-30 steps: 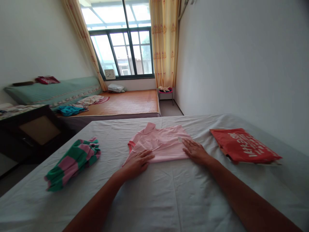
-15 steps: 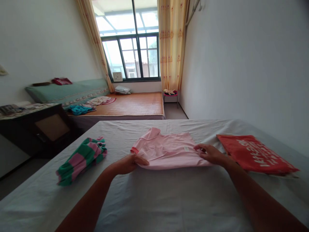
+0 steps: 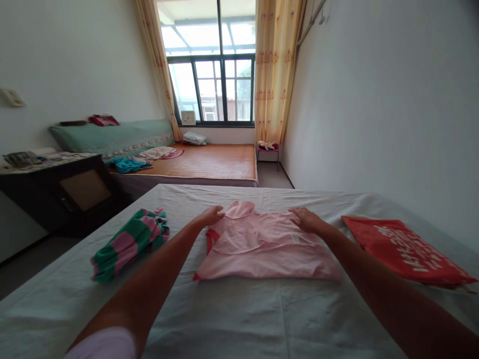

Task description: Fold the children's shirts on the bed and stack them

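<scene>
A pink polo shirt (image 3: 258, 249) with red sleeve trim lies spread on the white sheet (image 3: 239, 319), its near edge flat and the collar at the far left. My left hand (image 3: 210, 217) reaches to the shirt's far left side beside the collar, fingers stretched out and slightly apart. Over the far right edge, my right hand (image 3: 306, 219) has its fingers extended at the cloth. Neither hand shows a clear grip on the fabric. A small white label or patch (image 3: 295, 238) shows on the shirt near my right hand.
A green and pink striped garment (image 3: 130, 244) lies bunched on the left. On the right rests a folded red cloth (image 3: 407, 249) with white lettering. Beyond are a bed with an orange-brown mat (image 3: 213, 162), a dark cabinet (image 3: 82, 187) and a small stool (image 3: 268, 148).
Both hands have left the shirt's near edge and moved away from me to its far side. The near edge now lies flatter and closer to me. The view has shifted slightly left.
</scene>
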`<state>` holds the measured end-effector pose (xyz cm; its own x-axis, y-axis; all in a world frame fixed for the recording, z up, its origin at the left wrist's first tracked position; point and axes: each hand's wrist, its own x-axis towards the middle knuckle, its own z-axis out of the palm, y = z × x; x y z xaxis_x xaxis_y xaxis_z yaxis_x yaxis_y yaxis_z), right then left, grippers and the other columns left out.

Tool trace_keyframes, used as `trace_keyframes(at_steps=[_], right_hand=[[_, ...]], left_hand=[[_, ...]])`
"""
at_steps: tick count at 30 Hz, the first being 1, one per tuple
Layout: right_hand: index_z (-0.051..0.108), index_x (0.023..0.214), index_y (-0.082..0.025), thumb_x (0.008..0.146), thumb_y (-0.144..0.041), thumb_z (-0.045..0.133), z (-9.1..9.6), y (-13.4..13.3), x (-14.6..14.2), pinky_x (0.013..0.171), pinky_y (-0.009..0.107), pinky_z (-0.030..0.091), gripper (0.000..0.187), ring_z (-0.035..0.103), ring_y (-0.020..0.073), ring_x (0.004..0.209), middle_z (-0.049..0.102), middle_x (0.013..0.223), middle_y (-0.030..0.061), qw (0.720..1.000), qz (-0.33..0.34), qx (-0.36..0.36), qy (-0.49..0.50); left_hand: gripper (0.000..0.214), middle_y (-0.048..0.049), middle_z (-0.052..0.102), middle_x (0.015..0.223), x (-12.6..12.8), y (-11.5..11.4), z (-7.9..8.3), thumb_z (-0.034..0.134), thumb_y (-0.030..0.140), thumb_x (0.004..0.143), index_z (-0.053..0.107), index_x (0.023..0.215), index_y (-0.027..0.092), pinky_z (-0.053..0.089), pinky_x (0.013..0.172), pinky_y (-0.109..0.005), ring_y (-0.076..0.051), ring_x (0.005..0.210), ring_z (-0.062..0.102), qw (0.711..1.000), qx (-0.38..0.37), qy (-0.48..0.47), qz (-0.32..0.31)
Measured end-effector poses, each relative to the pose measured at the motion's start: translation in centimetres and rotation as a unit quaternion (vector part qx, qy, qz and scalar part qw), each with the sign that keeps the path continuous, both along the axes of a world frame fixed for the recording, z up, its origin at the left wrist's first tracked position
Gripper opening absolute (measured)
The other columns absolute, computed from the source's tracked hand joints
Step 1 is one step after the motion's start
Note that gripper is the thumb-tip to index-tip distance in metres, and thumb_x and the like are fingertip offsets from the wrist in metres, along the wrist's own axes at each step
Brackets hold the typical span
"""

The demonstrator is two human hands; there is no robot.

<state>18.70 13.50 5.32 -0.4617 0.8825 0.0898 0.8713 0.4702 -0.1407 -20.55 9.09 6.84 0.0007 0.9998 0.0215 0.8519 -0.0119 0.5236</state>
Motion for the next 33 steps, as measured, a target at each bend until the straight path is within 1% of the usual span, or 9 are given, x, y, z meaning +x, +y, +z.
trace_keyframes(at_steps=[3,5,9,11,15,22,27,30,33], right_hand=[[0.049,0.135,-0.019,0.089,-0.032,0.047,-0.7,2.5,-0.4,0.098,0.048,0.04,0.048,0.044,0.0291,0.128,0.046,0.142,0.0138,0.998,-0.064,-0.006,-0.001],[0.051,0.132,-0.02,0.087,-0.034,0.051,-1.2,3.6,-0.1,0.094,0.049,0.042,0.048,0.047,0.0304,0.125,0.049,0.139,0.0137,0.997,-0.079,-0.009,0.001],[0.069,0.106,-0.022,0.078,-0.028,0.059,-1.3,5.2,0.8,0.078,0.033,0.047,0.031,0.064,0.0234,0.095,0.071,0.104,0.009,0.997,-0.072,-0.021,0.015],[0.073,0.09,-0.023,0.075,-0.025,0.059,-0.9,5.8,1.2,0.07,0.027,0.046,0.021,0.065,0.0199,0.081,0.073,0.087,0.0053,0.997,-0.066,-0.022,0.029],[0.073,0.086,-0.023,0.078,-0.024,0.052,-1.0,6.1,1.8,0.066,0.024,0.042,0.022,0.064,0.0173,0.078,0.073,0.085,0.0034,0.994,-0.076,0.003,0.075],[0.072,0.083,-0.02,0.075,-0.025,0.054,-2.5,5.7,1.7,0.066,0.025,0.045,0.02,0.065,0.0189,0.077,0.073,0.084,0.0045,0.986,-0.084,0.016,0.141],[0.07,0.087,-0.023,0.077,-0.022,0.047,-1.1,4.9,2.2,0.072,0.026,0.047,0.025,0.066,0.0183,0.083,0.073,0.088,0.0018,0.974,-0.065,0.039,0.211],[0.069,0.087,-0.023,0.076,-0.025,0.049,-0.9,3.1,3.3,0.075,0.031,0.049,0.023,0.065,0.0202,0.083,0.072,0.087,0.0021,0.958,-0.023,0.052,0.281],[0.069,0.084,-0.023,0.076,-0.029,0.052,-1.9,1.0,4.8,0.078,0.035,0.051,0.019,0.064,0.0222,0.087,0.072,0.087,0.0032,0.948,-0.005,0.053,0.315]], left_hand=[[0.042,-0.011,0.068,0.106,1.2,1.8,-1.6,0.061,0.028,0.073,0.062,0.112,0.013,0.046,0.08,-0.026,-0.023,0.099,0.061,0.999,0.013,-0.012,0.049],[0.042,-0.0105,0.068,0.103,1.7,2.6,-2.4,0.064,0.026,0.07,0.062,0.111,0.013,0.045,0.077,-0.024,-0.022,0.097,0.061,0.996,0.017,-0.028,0.077],[0.03,-0.0051,0.067,0.077,1.9,3.8,-3.2,0.071,0.026,0.063,0.067,0.089,0.013,0.043,0.059,-0.022,-0.019,0.074,0.062,0.991,-0.006,-0.085,0.099],[0.024,-0.0021,0.062,0.065,1.9,4.3,-3.1,0.069,0.03,0.067,0.066,0.082,0.011,0.04,0.051,-0.021,-0.015,0.06,0.058,0.988,-0.018,-0.127,0.09],[0.026,0.0014,0.059,0.064,1.9,5.1,-2.9,0.062,0.034,0.077,0.064,0.091,0.012,0.036,0.047,-0.017,-0.009,0.052,0.051,0.975,0.0,-0.2,0.092],[0.049,0.0041,0.055,0.058,2.3,5.8,-3.2,0.07,0.028,0.069,0.056,0.113,0.009,0.032,0.043,-0.018,-0.006,0.041,0.044,0.959,-0.017,-0.252,0.128],[0.047,-0.0035,0.067,0.08,3.0,5.0,-0.4,0.066,0.026,0.071,0.059,0.115,0.013,0.044,0.055,-0.02,-0.011,0.061,0.06,0.955,0.004,-0.292,0.059],[0.043,-0.0063,0.07,0.095,3.0,3.0,1.1,0.062,0.023,0.072,0.062,0.114,0.014,0.049,0.072,-0.025,-0.016,0.084,0.064,0.952,0.054,-0.299,-0.038],[0.036,-0.0064,0.07,0.104,2.6,0.3,1.3,0.058,0.02,0.071,0.067,0.106,0.015,0.047,0.091,-0.031,-0.02,0.101,0.061,0.956,0.109,-0.242,-0.126]])
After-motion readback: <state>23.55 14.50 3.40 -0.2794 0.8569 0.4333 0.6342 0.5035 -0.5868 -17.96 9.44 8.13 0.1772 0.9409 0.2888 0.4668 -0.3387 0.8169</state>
